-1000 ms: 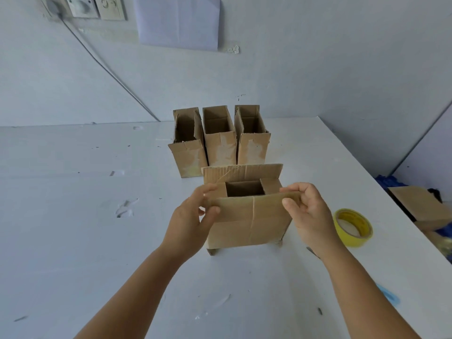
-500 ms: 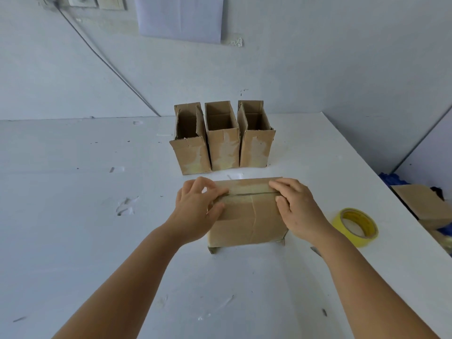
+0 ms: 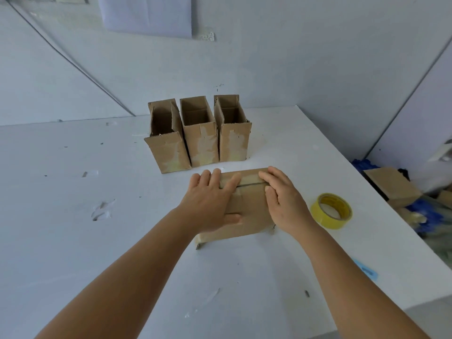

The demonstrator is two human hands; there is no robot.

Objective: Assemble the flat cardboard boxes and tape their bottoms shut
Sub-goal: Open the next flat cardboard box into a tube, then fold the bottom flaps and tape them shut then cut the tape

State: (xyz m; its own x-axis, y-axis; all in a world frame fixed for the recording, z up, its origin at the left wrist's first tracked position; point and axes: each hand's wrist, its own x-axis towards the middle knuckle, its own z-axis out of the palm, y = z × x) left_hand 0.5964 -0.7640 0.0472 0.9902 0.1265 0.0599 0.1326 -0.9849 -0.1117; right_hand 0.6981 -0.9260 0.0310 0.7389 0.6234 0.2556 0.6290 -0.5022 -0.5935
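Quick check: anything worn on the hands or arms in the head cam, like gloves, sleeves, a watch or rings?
Nothing worn: the left hand and right hand are bare, without gloves. Both forearms are bare as far as the frame shows. No sleeve, watch or wristband is visible, and no rings can be made out.

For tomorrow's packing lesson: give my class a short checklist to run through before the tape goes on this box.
1. Flaps folded down on the box: ok.
2. Seam closed: not ok, a dark gap shows between flaps.
3. Left hand pressing flaps flat: ok.
4. Right hand pressing flaps flat: ok.
5. Yellow tape roll near the right hand: ok.
6. Tape end ready to pull: cannot tell.
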